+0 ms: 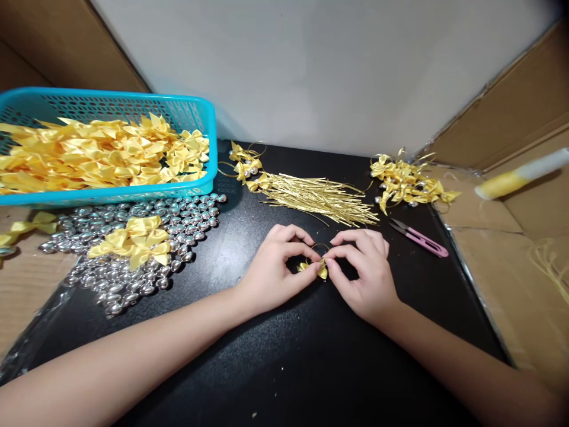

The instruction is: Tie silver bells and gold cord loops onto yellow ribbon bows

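Observation:
My left hand (276, 264) and my right hand (365, 267) meet over the black tabletop (284, 356), fingers pinched together on one small yellow ribbon bow (316, 270). A thin gold wire loop (319, 247) rises from the bow between my fingertips. Both hands are closed on it. Just beyond them lies a bundle of gold wires (317, 198).
A blue basket (195, 118) full of yellow bows stands at back left. Silver bells (133, 255) are heaped in front of it with a few bows (136, 240) on top. Finished bows (406, 184) lie at back right by pink snips (420, 238). Cardboard walls surround.

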The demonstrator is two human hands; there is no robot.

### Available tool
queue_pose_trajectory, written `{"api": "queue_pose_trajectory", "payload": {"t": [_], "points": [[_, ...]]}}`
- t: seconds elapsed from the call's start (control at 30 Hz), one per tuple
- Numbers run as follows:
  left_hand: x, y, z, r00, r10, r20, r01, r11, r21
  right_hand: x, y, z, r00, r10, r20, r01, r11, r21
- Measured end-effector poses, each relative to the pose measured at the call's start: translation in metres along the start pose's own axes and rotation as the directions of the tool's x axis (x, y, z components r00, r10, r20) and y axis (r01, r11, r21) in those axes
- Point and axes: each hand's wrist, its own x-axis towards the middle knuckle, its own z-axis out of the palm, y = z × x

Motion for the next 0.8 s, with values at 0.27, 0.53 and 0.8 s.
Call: {"api": "queue_pose_trajectory", "payload": {"t": [0.27,0.53,0.8], "points": [[-0.0012,0.0007,-0.0010,0.999,0.019,-0.047,-0.019,1.000,-0.005,0.0018,0.0015,0.0004,0.998,0.064,0.019,-0.065,0.997,0.050],[-0.0004,-0.0002,-0.0008,0.999,0.020,-0.030,-0.019,1.000,0.006,0.0034,0.0033,0.0010,0.989,0.130,0.067,-0.137,0.983,0.119],[0.0012,0.0010,0.0016,0.998,-0.005,-0.057,0.007,1.000,0.024,0.0037,0.0025,0.0020,0.990,0.122,0.067,-0.129,0.984,0.124]]}}
